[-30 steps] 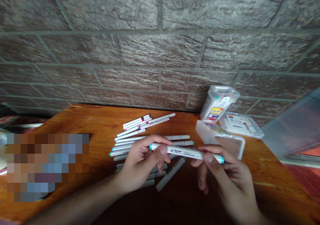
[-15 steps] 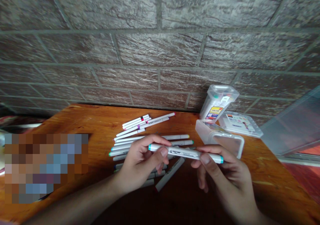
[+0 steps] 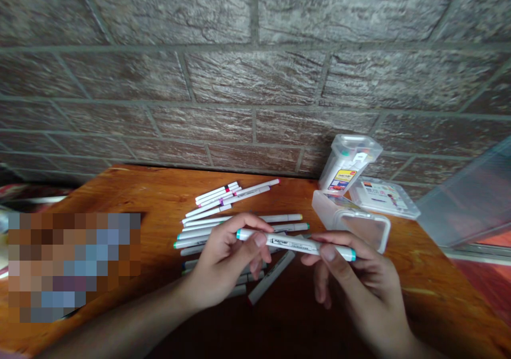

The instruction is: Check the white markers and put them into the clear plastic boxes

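Both hands hold one white marker with teal end caps (image 3: 293, 243) level above the wooden table (image 3: 151, 199). My left hand (image 3: 223, 263) pinches its left end between thumb and fingers. My right hand (image 3: 351, 284) grips the right end, thumb on top. Beneath and behind them lie several white markers (image 3: 223, 210) with coloured caps, spread in loose rows. A grey marker (image 3: 271, 277) lies at an angle just below the held one.
A clear plastic marker case (image 3: 351, 222) lies open to the right, with a clear upright tub (image 3: 348, 163) and a flat lid (image 3: 385, 197) behind it. A translucent box (image 3: 467, 205) stands at far right. The brick wall (image 3: 255, 72) backs the table. A blurred patch covers the left.
The held marker and both hands have shifted very slightly left and down; the grip is unchanged.
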`<action>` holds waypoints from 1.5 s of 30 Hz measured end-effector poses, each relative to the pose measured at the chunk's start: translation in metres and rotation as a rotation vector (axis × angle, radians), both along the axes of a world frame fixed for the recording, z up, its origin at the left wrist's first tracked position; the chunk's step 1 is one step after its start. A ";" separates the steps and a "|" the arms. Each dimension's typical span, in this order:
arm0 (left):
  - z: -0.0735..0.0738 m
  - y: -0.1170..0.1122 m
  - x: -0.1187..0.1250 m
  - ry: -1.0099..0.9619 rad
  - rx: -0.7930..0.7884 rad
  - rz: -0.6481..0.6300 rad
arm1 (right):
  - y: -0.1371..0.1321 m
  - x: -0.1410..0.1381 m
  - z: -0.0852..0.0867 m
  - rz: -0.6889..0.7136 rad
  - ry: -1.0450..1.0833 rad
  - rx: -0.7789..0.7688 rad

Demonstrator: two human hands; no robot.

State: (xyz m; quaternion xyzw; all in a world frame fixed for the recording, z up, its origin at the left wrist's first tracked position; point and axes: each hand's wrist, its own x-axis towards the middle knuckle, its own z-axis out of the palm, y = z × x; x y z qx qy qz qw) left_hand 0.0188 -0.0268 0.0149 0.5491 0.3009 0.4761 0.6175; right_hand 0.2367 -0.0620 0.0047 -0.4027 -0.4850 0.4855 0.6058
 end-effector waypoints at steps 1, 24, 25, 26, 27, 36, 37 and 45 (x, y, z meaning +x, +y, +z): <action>0.000 0.000 0.000 0.000 -0.005 0.001 | 0.000 0.000 0.001 0.000 0.001 -0.003; 0.003 0.001 -0.001 0.127 0.004 0.052 | 0.000 -0.001 0.009 -0.036 -0.038 0.005; 0.003 0.002 -0.002 0.123 0.001 0.055 | 0.000 -0.001 0.008 -0.036 -0.027 -0.005; 0.003 0.002 -0.002 0.115 -0.004 0.056 | 0.000 -0.001 0.007 -0.035 -0.014 -0.012; 0.003 0.002 -0.002 0.104 -0.009 0.054 | -0.001 -0.001 0.005 -0.033 -0.001 -0.019; 0.005 0.001 -0.001 -0.018 -0.009 0.008 | 0.001 0.001 0.004 0.015 0.085 -0.044; 0.005 0.001 0.000 -0.032 -0.017 0.003 | 0.001 0.001 0.005 0.021 0.091 -0.040; 0.000 0.003 0.000 -0.110 -0.055 -0.021 | 0.000 0.003 0.007 0.044 0.114 -0.017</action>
